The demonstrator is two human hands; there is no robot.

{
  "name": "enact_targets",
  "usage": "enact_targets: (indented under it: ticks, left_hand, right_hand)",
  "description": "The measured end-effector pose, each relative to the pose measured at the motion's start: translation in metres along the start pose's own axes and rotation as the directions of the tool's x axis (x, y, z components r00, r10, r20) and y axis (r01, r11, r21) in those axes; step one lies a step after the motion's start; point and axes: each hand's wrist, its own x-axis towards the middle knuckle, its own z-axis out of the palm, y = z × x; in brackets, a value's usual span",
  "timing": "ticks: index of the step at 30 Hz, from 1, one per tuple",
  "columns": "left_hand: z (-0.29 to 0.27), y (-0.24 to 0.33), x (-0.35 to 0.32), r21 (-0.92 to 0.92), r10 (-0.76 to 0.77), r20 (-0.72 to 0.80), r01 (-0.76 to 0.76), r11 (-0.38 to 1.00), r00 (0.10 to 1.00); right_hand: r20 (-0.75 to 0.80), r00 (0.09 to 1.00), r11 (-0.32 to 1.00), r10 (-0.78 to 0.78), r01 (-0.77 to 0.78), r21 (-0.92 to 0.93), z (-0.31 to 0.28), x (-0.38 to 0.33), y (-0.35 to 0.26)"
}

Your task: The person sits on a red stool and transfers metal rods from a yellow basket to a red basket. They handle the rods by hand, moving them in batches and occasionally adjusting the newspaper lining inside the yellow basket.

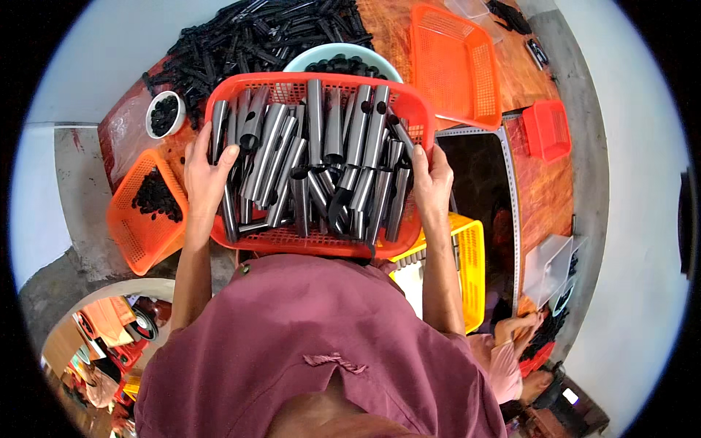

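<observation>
A red plastic basket (263, 78) is in front of my body, loaded with several shiny metal tubes (315, 124), some with round holes. The tubes lie side by side and across one another. On the left, my left hand (207, 169) grips the basket's side, thumb inside the rim against the tubes. Opposite it, my right hand (434, 181) is closed on the right side, its fingers mostly hidden behind the wall. Right behind the basket stands a pale blue bowl (321, 52) of black round pieces.
A heap of black parts (255, 36) covers the far left table. An orange basket (150, 241) and white bowl (165, 114) hold small black pieces. At right are an empty orange basket (453, 73), a red basket (546, 131), a yellow crate (473, 274) and another person (504, 365).
</observation>
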Motion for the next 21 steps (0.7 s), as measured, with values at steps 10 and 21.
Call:
enact_targets:
  ticks: [10,21]
  left_hand:
    - [0.083,0.04,0.139,-0.068,-0.011,0.082,0.016,0.998,0.997]
    - [0.045,-0.01,0.122,-0.002,-0.072,0.064,0.072,0.997,0.995]
  right_hand:
    - [-0.023,0.999,0.999,0.047,-0.047,0.0,0.007,0.153,0.005]
    - [-0.025,0.998,0.995,-0.051,0.048,-0.089,0.058,0.119,-0.01]
